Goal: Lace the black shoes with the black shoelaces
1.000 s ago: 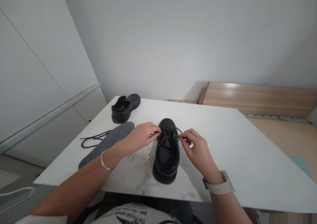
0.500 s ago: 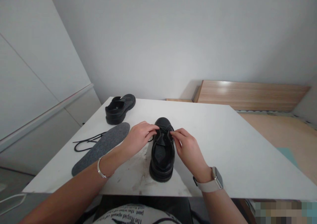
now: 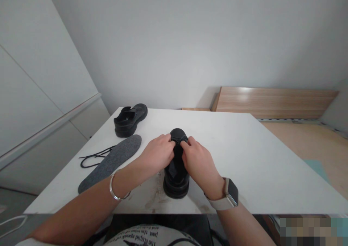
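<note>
A black lace-up shoe (image 3: 176, 190) stands on the white table (image 3: 231, 141), its toe pointing away from me and its heel near the front edge. My left hand (image 3: 160, 151) is closed on the left side of the lacing area, fingers curled with the thumb near the middle. On the opposite side, my right hand (image 3: 199, 161) grips the shoe with its fingers bent in the same way. A bit of lace crosses between the thumbs close to the toe. The hands cover most of the eyelets, so I cannot tell how far the lace runs.
To the left lies a grey felt insole (image 3: 114, 159), with a loose black shoelace (image 3: 91, 162) beside it. A second black shoe (image 3: 126, 124) sits at the table's far left corner. Brownish smudges (image 3: 154, 199) mark the tabletop near me. Beyond the right edge is a wooden headboard (image 3: 272, 103).
Both hands have moved closer together over the lacing area. Their fingertip pinch on the edges has become a fuller, curled grip. The shoe stays in place.
</note>
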A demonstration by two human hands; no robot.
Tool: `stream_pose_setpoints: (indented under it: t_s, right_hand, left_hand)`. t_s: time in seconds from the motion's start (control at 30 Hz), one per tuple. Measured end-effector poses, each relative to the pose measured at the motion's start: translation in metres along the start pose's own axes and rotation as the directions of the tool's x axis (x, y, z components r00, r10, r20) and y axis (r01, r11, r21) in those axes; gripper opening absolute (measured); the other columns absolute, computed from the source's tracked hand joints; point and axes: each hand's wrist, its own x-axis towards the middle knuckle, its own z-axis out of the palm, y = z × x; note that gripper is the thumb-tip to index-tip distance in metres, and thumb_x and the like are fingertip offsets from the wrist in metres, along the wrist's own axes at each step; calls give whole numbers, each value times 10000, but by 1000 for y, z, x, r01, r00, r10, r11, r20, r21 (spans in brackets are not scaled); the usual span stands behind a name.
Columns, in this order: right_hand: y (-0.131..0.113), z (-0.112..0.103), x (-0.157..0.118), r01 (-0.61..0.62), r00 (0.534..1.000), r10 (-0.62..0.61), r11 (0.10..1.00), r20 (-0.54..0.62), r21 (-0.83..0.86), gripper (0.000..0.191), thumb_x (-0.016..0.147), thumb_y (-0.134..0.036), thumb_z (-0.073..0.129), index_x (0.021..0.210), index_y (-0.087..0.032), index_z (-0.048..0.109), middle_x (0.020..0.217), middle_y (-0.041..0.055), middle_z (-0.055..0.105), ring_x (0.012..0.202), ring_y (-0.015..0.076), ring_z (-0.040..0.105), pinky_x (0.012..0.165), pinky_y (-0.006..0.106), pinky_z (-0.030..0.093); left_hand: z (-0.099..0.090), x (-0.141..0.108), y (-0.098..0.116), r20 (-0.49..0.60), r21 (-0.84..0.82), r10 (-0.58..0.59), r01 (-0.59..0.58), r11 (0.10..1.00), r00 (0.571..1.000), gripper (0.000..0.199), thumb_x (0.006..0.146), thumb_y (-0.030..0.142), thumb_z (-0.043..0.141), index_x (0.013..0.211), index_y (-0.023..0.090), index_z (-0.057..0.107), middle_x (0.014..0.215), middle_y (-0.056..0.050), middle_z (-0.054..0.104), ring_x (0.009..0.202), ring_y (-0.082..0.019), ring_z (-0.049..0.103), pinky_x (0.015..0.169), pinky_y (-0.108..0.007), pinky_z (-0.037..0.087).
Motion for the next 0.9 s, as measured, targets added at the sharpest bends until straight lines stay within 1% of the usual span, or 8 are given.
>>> stream_pose_setpoints:
  t_s: [0.27,0.43,0.53,0.67,0.73,0.77,0.83,0.9]
  right_hand:
    - [-7,-8,5,-3,1000,6,995,26,-97,192,960,-102,445,983,-196,611,1006,85,611,867,235,632,622,320,451]
    - [-7,-6,5,-15,1000,17,996,19,-82,193,961,-99,441,991,-195,605,1019,85,606,887,236,612,639,325,457]
    - [-4,0,4,-18,1000,18,999,-17,-49,200,961,-97,440,998,-195,611,1028,88,601,884,232,600,630,322,442]
    - [-2,7,6,4,987,11,996,-162,90,183,966,-101,445,984,-186,607,1041,89,598,927,237,574,689,334,448]
    - [-2,5,8,41,960,34,965,-276,259,170,978,-105,437,959,-186,586,995,71,597,899,215,567,718,331,451]
    - [-3,2,10,76,937,57,930,-345,359,162,982,-106,437,947,-188,572,969,59,594,878,200,566,725,325,453]
    - [-4,-6,15,178,865,127,826,-485,535,142,986,-113,445,932,-197,546,920,34,580,836,170,568,733,313,458]
    - [-7,-16,20,297,774,220,701,-593,648,124,990,-127,452,942,-206,535,891,12,565,798,144,584,737,307,473]
  left_hand:
    - [-17,8,9,136,115,11,-27,993,991,222,931,100,492,995,78,704,1062,-174,671,997,-300,662,850,-402,556]
    - [-15,17,9,156,134,35,-56,989,987,239,892,28,483,981,73,700,1070,-179,680,1000,-302,663,864,-409,544]
    - [-7,17,6,113,107,35,-48,993,993,239,905,34,469,985,80,690,1038,-169,680,967,-295,660,836,-407,537]
    - [-5,12,-3,-95,-41,70,-74,996,993,223,940,84,457,907,115,676,961,-130,656,920,-271,637,800,-393,519]
    - [-13,7,-10,-268,-238,67,-133,962,961,194,950,109,484,883,139,663,929,-90,656,882,-224,631,784,-348,509]
    - [-19,4,-13,-372,-347,32,-171,922,928,170,955,133,506,887,153,660,912,-67,662,862,-200,631,777,-326,505]
    - [-32,-1,-20,-563,-514,-113,-240,823,819,111,958,201,563,910,183,662,885,-34,680,831,-170,638,776,-300,504]
    - [-42,-5,-25,-657,-612,-276,-283,738,702,80,942,260,616,923,207,672,889,-26,700,827,-165,651,794,-302,516]
